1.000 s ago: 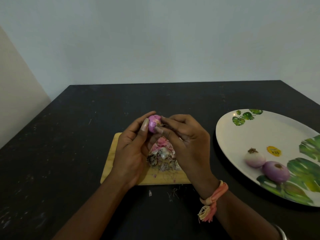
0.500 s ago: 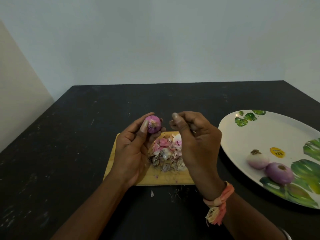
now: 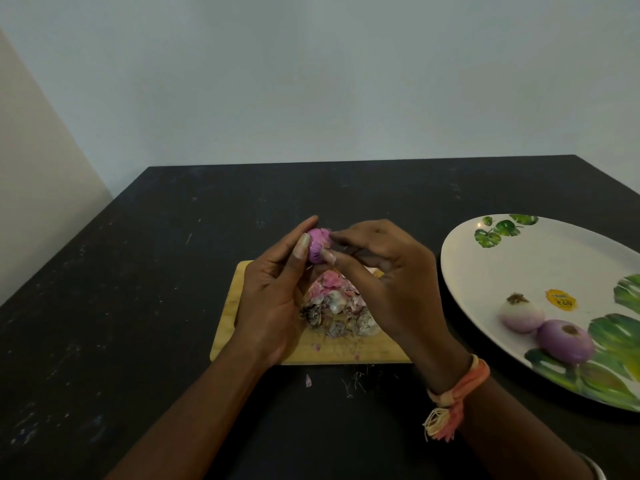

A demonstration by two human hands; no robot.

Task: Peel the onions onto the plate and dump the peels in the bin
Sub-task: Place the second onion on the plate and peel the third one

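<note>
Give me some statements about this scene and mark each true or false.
1. A pale onion and a purple onion lie on the plate. True.
2. The peel pile lies on the plate. False: the peel pile lies on the cutting board.
3. The left hand holds a small onion. True.
4. The right hand hangs idle. False: the right hand pinches at the small onion.

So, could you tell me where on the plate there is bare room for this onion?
The plate is bare between its far leaf print and the two peeled onions, which crowd its near part beside the yellow sticker. The cutting board holds the peel pile.
</note>
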